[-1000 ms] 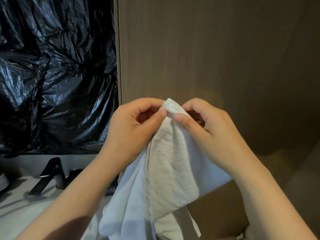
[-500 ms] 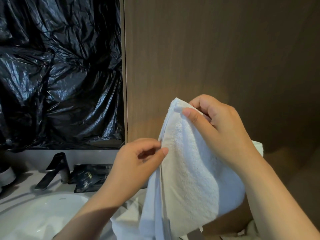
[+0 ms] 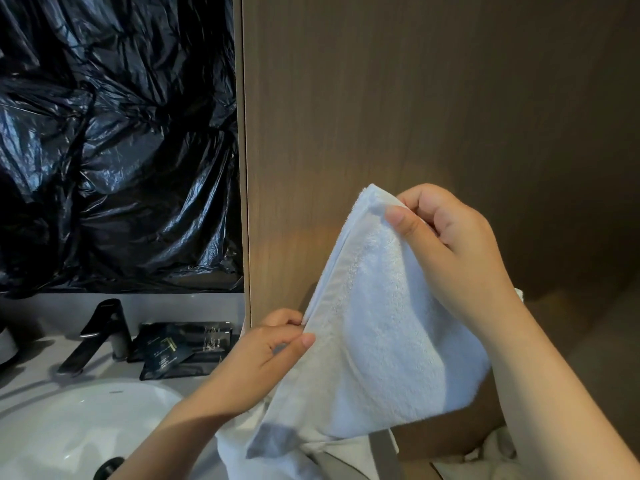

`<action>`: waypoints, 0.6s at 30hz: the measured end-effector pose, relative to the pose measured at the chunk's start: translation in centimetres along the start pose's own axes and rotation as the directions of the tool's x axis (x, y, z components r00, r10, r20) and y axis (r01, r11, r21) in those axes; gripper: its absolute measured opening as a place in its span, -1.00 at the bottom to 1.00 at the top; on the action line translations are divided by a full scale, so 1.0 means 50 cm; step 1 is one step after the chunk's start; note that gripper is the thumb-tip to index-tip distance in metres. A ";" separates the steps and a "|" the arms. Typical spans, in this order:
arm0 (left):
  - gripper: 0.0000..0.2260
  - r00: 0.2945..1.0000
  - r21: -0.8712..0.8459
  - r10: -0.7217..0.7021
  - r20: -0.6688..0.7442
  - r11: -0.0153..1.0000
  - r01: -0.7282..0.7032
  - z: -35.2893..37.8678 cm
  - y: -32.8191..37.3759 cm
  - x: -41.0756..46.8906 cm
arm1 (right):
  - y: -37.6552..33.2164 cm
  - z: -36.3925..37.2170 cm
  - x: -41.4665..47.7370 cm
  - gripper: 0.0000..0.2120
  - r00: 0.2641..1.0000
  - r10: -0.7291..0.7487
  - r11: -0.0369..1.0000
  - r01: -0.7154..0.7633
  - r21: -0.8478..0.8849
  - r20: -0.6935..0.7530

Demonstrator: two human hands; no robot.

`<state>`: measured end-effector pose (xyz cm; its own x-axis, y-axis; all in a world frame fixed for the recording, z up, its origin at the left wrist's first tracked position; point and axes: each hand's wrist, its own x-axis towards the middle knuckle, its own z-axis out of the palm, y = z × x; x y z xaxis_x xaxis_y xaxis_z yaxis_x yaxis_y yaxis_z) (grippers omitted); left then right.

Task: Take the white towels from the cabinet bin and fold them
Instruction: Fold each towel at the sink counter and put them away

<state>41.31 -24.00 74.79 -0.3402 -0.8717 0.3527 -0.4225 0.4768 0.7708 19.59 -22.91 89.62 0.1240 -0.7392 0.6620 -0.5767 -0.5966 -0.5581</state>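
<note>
— What is held in the right grip point(image 3: 450, 244)?
— The top corner of the white towel point(image 3: 381, 341) is pinched between its thumb and curled fingers and held high.
— And the left grip point(image 3: 256, 362)?
— The hemmed edge of the same towel is pinched by it, lower than the right grip and to its left. The hem is stretched straight between the two, and the rest of the cloth is left hanging below them in the air.
— What is seen behind the grips?
— A brown wooden cabinet panel point(image 3: 415, 98) is seen just behind. More white cloth point(image 3: 498, 448) is glimpsed under the right forearm; what it lies in cannot be told.
— And left of the left grip?
— A white sink point(image 3: 69, 431) is set into the grey worktop point(image 3: 20, 386), with a black tap point(image 3: 100, 334) and dark sachets point(image 3: 180, 348) beyond it. Above these, crumpled black plastic sheeting point(image 3: 121, 150) is spread.
</note>
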 end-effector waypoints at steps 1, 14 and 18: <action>-0.62 1.000 -0.013 -0.015 0.011 1.000 0.015 0.004 -0.004 -0.001 | 0.001 -0.001 -0.001 -0.79 1.000 0.014 1.000 -0.014 0.026 0.001; -0.87 0.955 -0.134 -0.090 -0.283 0.990 0.053 -0.033 -0.038 -0.018 | 0.077 -0.010 -0.017 -0.77 0.994 0.089 0.994 -0.093 -0.064 -0.066; -0.80 0.973 -0.082 -0.097 -0.207 0.993 0.082 -0.104 -0.008 -0.016 | 0.112 0.002 -0.050 -0.79 0.973 0.208 0.974 -0.215 -0.067 -0.102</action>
<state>46.12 -24.07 76.98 -0.1159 -0.9184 0.3783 -0.3784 0.3930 0.8381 16.13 -24.43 84.76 -0.0812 -0.8114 0.5788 -0.6423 -0.4015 -0.6529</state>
